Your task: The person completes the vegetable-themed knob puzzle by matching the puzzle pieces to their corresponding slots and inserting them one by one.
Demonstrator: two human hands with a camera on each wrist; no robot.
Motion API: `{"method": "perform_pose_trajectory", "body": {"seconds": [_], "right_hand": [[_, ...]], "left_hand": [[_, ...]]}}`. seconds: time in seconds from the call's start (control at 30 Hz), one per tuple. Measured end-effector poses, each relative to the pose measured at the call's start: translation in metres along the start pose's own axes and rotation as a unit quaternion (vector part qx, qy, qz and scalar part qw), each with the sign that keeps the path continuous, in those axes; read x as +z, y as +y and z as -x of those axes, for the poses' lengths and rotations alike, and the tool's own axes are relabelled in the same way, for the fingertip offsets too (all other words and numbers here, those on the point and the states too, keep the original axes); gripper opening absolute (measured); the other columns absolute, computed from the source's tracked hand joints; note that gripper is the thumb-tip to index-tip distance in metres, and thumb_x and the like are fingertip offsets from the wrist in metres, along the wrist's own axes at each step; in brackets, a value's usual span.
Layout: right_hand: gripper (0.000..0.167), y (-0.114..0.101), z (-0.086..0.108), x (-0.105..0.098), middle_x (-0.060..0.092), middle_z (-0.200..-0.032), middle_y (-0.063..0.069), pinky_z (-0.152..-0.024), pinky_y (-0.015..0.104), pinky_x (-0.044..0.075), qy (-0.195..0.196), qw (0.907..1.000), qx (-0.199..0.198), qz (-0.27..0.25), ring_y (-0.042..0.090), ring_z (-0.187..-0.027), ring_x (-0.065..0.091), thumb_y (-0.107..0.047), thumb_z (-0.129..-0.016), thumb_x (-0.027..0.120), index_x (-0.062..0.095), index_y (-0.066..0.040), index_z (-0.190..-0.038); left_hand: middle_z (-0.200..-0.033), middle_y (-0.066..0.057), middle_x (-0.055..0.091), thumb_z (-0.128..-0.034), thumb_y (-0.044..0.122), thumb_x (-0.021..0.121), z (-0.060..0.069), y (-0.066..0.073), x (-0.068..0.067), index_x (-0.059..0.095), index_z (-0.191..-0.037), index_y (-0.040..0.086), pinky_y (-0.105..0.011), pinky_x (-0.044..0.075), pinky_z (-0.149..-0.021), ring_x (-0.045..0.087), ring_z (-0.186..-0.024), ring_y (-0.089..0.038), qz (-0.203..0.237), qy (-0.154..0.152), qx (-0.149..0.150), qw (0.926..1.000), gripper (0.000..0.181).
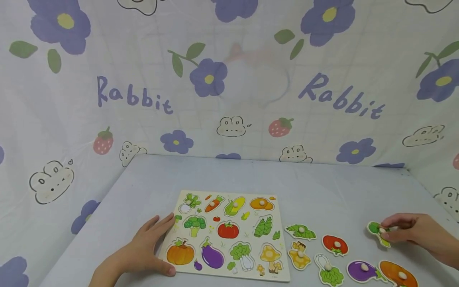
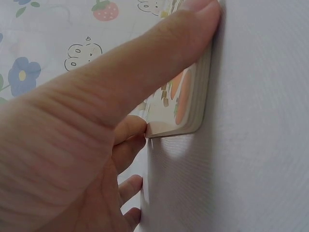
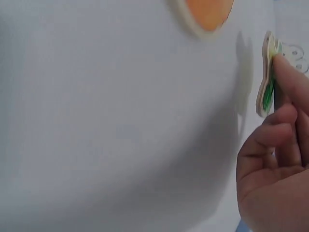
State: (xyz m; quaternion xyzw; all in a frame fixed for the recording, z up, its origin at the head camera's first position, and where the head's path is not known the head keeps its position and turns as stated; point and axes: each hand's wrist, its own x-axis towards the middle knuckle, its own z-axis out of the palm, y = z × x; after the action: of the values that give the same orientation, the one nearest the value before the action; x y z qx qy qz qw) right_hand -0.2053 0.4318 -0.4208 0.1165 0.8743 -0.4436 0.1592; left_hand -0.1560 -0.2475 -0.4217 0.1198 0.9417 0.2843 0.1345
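A wooden vegetable puzzle board [image 1: 211, 239] lies on the table. Against its left edge rests my left hand [image 1: 143, 247], fingers spread, with the thumb at the near corner; in the left wrist view the thumb [image 2: 159, 53] lies along the board [image 2: 195, 106]. Out to the right, my right hand [image 1: 416, 233] pinches the broccoli piece [image 1: 373, 228] by its knob. The right wrist view shows this piece [image 3: 267, 92] held edge-on, apart from the table surface with a shadow beside it. Knobbed pieces sit in the board's top row, including the carrot [image 1: 213, 205] and the corn [image 1: 234, 206].
Several loose knobbed pieces lie right of the board: a green one [image 1: 295, 230], mushroom [image 1: 298, 261], tomato [image 1: 335, 250], cabbage [image 1: 331, 276], eggplant [image 1: 358, 273] and pumpkin [image 1: 391, 269]. A patterned cloth [image 1: 247, 95] hangs behind and beside the table.
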Motion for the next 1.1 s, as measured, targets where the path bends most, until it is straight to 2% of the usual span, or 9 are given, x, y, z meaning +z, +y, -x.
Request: {"method": "perform_pose_trajectory", "body": {"seconds": [0.2,0.3,0.53,0.7,0.9,1.1], "right_hand": [[0.035,-0.02,0.006,0.018,0.071,-0.095,-0.001,-0.059,0.03,0.045,0.014,0.999,-0.01,-0.042,0.023,-0.077,0.054,-0.03,-0.077,0.086,0.075,-0.01,-0.104],[0.036,-0.03,0.008,0.028,0.071,-0.097,-0.002,-0.059,0.03,0.045,0.012,0.9981,-0.012,-0.059,0.023,-0.078,0.055,-0.032,-0.078,0.085,0.075,-0.011,-0.105],[0.044,-0.061,0.008,0.06,0.07,-0.094,-0.003,-0.062,0.03,0.048,0.032,0.9951,-0.015,-0.093,0.024,-0.08,0.055,-0.036,-0.072,0.088,0.074,-0.012,-0.106],[0.042,-0.091,0.011,0.094,0.071,-0.091,-0.003,-0.06,0.029,0.048,0.033,0.9891,-0.031,-0.14,0.021,-0.076,0.056,-0.032,-0.072,0.089,0.074,-0.012,-0.106],[0.039,-0.126,0.013,0.142,0.072,-0.09,0.001,-0.056,0.027,0.043,0.009,0.9733,-0.05,-0.224,0.018,-0.071,0.056,-0.021,-0.073,0.089,0.073,-0.008,-0.106],[0.033,-0.158,0.019,0.194,0.073,-0.091,0.009,-0.052,0.027,0.04,-0.004,0.9692,-0.086,-0.231,0.017,-0.064,0.052,-0.011,-0.072,0.088,0.073,-0.003,-0.1]], "left_hand": [[-0.161,-0.002,0.023,-0.0542,0.058,0.089,0.0,0.0,-0.001,0.036,-0.153,0.013,-0.074,0.01,-0.105,0.004,-0.145,-0.042,0.003,-0.001,0.004,1.0,0.121],[-0.161,-0.002,0.023,-0.0546,0.058,0.089,0.0,0.0,-0.001,0.036,-0.153,0.013,-0.074,0.01,-0.105,0.004,-0.145,-0.042,0.003,-0.002,0.004,1.0,0.121],[-0.161,-0.003,0.023,-0.0542,0.058,0.089,-0.001,0.0,-0.001,0.036,-0.153,0.013,-0.073,0.01,-0.105,0.003,-0.145,-0.042,0.002,-0.004,-0.002,1.0,0.121],[-0.161,-0.005,0.024,-0.0531,0.059,0.09,0.0,-0.002,-0.001,0.037,-0.153,0.012,-0.073,0.009,-0.106,0.005,-0.144,-0.045,-0.005,0.0,0.001,1.0,0.122],[-0.161,-0.006,0.024,-0.0525,0.059,0.09,0.001,-0.003,-0.001,0.037,-0.153,0.011,-0.074,0.01,-0.105,0.006,-0.143,-0.046,-0.008,0.005,0.007,0.9999,0.123],[-0.16,-0.007,0.025,-0.0524,0.059,0.09,-0.001,0.001,0.001,0.038,-0.152,0.011,-0.074,0.009,-0.105,0.006,-0.143,-0.046,-0.007,0.002,0.005,1.0,0.122]]}}
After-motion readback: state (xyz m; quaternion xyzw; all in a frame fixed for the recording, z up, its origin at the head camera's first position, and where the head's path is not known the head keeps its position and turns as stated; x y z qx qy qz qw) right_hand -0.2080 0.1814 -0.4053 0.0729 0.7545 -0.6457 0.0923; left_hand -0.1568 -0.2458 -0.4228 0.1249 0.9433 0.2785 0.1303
